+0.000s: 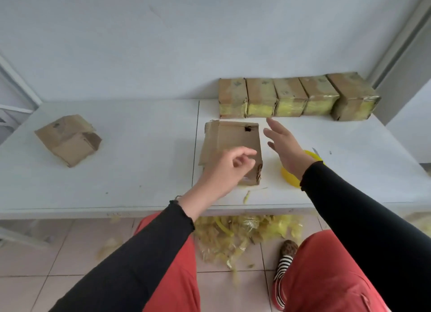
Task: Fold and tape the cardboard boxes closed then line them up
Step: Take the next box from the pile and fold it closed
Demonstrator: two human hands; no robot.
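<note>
Both hands over a cardboard box (pixel 233 143) at table centre, neither gripping it.

L hand (pixel 224 171) hovers above the box's near end w/ fingers loosely curled, thumb and index nearly pinched, holding nothing visible; R hand (pixel 283 146) is just right of the box, fingers spread wide, palm facing it, empty. Box lies on the white table (pixel 140 167), a flap loose on its left side. Five taped boxes (pixel 296 97) sit side by side in a row vs. the back wall, yellow tape on fronts. An unsealed box (pixel 67 140) lies tilted far left. Yellow tape roll (pixel 289 175) is partly hidden under R wrist. Tape scraps (pixel 245 234) litter the floor below.
</note>
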